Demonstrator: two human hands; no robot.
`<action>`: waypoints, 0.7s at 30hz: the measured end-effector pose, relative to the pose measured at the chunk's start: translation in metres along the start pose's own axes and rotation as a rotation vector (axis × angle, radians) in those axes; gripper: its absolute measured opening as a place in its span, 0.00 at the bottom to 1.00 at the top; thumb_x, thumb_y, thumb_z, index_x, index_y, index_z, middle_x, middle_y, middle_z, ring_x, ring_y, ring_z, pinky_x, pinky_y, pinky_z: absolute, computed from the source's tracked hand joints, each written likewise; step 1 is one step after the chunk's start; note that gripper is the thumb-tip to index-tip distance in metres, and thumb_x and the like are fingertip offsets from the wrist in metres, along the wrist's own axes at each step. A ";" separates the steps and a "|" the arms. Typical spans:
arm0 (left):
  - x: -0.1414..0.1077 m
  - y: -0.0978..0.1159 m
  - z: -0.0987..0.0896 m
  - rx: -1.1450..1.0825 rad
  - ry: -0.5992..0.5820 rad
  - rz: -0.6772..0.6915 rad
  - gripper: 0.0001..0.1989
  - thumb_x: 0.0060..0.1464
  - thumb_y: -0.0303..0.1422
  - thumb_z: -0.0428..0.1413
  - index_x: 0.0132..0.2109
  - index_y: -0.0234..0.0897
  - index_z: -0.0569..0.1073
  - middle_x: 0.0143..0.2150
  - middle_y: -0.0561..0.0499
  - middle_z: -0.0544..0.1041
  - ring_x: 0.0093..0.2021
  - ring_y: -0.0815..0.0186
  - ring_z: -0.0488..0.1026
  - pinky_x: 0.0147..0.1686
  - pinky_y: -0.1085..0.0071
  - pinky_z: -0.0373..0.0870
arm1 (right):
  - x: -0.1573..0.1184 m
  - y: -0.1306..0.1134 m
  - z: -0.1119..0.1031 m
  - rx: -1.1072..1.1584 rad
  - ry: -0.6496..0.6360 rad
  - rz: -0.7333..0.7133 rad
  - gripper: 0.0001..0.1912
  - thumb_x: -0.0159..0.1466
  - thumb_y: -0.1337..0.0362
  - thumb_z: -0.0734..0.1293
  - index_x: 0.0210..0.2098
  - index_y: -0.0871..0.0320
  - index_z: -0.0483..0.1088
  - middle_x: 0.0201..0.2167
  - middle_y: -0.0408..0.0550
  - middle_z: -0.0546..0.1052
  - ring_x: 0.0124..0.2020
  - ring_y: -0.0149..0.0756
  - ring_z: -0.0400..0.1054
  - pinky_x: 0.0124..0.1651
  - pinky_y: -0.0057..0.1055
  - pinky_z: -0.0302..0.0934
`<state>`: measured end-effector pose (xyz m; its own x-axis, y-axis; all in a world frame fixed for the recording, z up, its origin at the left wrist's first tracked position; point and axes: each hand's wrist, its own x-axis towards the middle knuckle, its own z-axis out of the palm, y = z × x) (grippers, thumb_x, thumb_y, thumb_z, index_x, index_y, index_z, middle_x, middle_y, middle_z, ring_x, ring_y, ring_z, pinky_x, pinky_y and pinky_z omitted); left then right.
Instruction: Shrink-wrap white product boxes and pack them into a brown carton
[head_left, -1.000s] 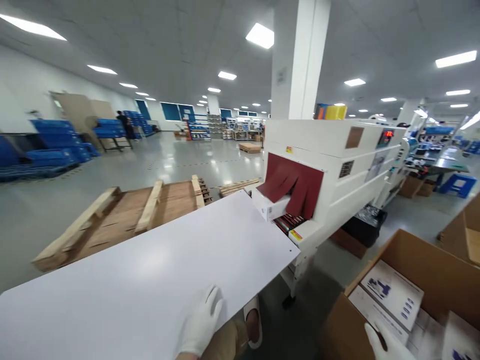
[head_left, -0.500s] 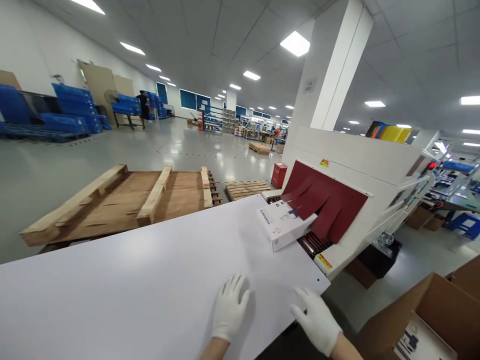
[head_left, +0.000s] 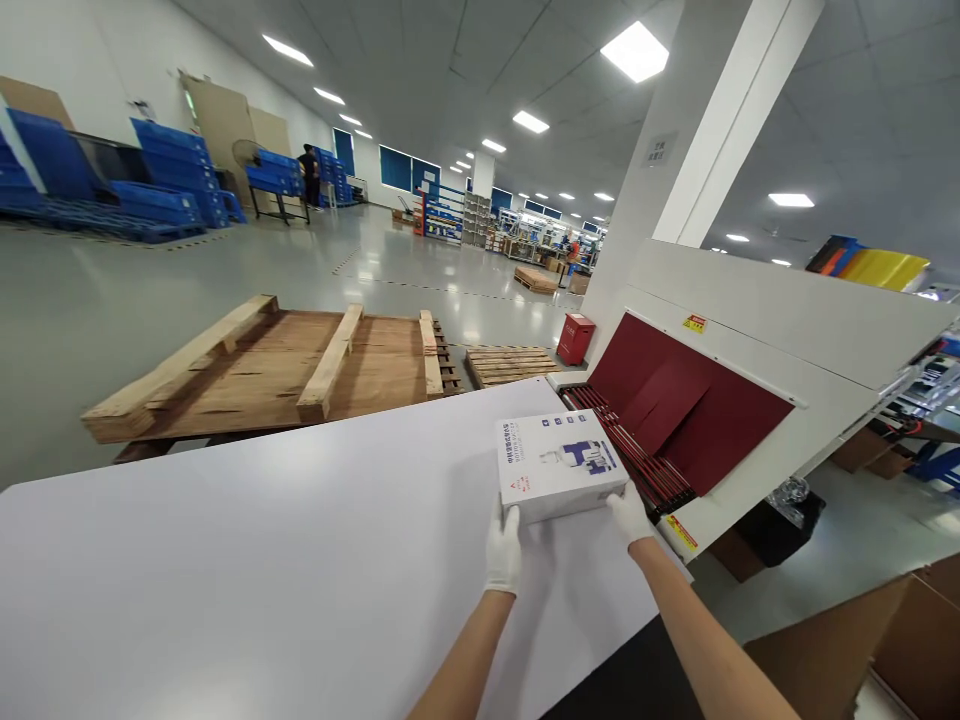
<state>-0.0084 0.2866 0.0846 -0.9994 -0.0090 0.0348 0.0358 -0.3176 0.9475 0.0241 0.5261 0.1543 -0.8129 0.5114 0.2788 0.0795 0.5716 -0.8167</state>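
Note:
A white printed carton [head_left: 559, 455] with a blue product picture on its top is between my two gloved hands, over the white table [head_left: 300, 560]. My left hand [head_left: 503, 550] grips its near left corner, the thumb against the front side. At the near right corner, my right hand [head_left: 630, 512] closes on the carton, fingers partly hidden behind it. Just beyond the carton are the rollers [head_left: 630, 440] of a white machine [head_left: 750, 320], whose opening is covered by a dark red strip curtain [head_left: 675, 400].
Wooden pallets [head_left: 337, 370] lie on the floor behind the table, with a red bin [head_left: 575, 338] beside the machine. An open cardboard box [head_left: 840, 640] stands at the lower right. Blue crates [head_left: 172, 170] are stacked far left, where a person [head_left: 309, 175] stands.
Both hands have reached forward from the table's near side and taken hold of the carton. It has come out from under the curtain and off the rollers, turning slightly. The view has shifted.

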 end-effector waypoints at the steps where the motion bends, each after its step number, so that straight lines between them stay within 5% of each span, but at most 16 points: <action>1: -0.004 0.009 -0.018 -0.007 0.040 -0.009 0.27 0.67 0.41 0.47 0.67 0.32 0.65 0.71 0.39 0.65 0.72 0.57 0.61 0.74 0.59 0.56 | -0.027 -0.009 0.006 0.025 -0.021 -0.003 0.31 0.54 0.61 0.61 0.57 0.66 0.67 0.56 0.63 0.76 0.57 0.49 0.70 0.62 0.41 0.63; 6: -0.028 0.093 -0.114 0.314 0.174 0.045 0.27 0.68 0.50 0.44 0.54 0.33 0.73 0.52 0.37 0.79 0.54 0.48 0.77 0.56 0.53 0.75 | -0.146 -0.098 0.005 -0.066 -0.062 -0.101 0.21 0.66 0.52 0.61 0.52 0.58 0.72 0.48 0.57 0.77 0.52 0.52 0.69 0.55 0.44 0.63; 10: -0.026 0.171 -0.157 0.954 0.179 0.045 0.27 0.67 0.50 0.42 0.43 0.32 0.75 0.47 0.30 0.79 0.52 0.38 0.76 0.54 0.46 0.70 | -0.178 -0.156 -0.001 -0.095 -0.186 -0.149 0.24 0.70 0.41 0.58 0.40 0.54 0.72 0.40 0.52 0.78 0.44 0.47 0.71 0.48 0.40 0.63; 12: -0.016 0.192 -0.163 1.110 0.087 0.000 0.27 0.68 0.47 0.40 0.46 0.31 0.76 0.50 0.28 0.78 0.54 0.36 0.75 0.54 0.47 0.69 | -0.174 -0.161 0.006 -0.133 -0.221 -0.077 0.27 0.67 0.38 0.59 0.41 0.56 0.72 0.41 0.54 0.78 0.44 0.48 0.71 0.49 0.42 0.64; 14: -0.005 0.199 -0.163 1.166 0.024 -0.011 0.27 0.68 0.44 0.39 0.53 0.29 0.74 0.53 0.27 0.77 0.56 0.37 0.75 0.55 0.48 0.68 | -0.162 -0.155 0.018 -0.115 -0.162 -0.019 0.39 0.61 0.35 0.64 0.56 0.61 0.70 0.53 0.62 0.75 0.54 0.55 0.70 0.58 0.48 0.62; 17: 0.006 0.196 -0.161 1.142 -0.001 0.017 0.26 0.69 0.42 0.40 0.62 0.28 0.68 0.56 0.28 0.76 0.58 0.41 0.74 0.56 0.52 0.67 | -0.144 -0.137 0.037 0.238 -0.203 0.006 0.58 0.57 0.35 0.69 0.74 0.65 0.49 0.70 0.65 0.60 0.69 0.56 0.59 0.69 0.47 0.57; 21: -0.001 0.194 -0.165 1.120 -0.008 0.053 0.25 0.69 0.42 0.40 0.61 0.31 0.68 0.53 0.32 0.78 0.54 0.44 0.76 0.52 0.55 0.68 | -0.139 -0.122 0.049 0.581 -0.372 0.037 0.52 0.60 0.37 0.72 0.73 0.57 0.54 0.73 0.55 0.60 0.72 0.52 0.57 0.72 0.43 0.56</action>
<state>-0.0012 0.0687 0.2163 -0.9966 0.0105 0.0815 0.0644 0.7150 0.6961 0.0989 0.3541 0.1908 -0.9679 0.2101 0.1380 -0.1262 0.0686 -0.9896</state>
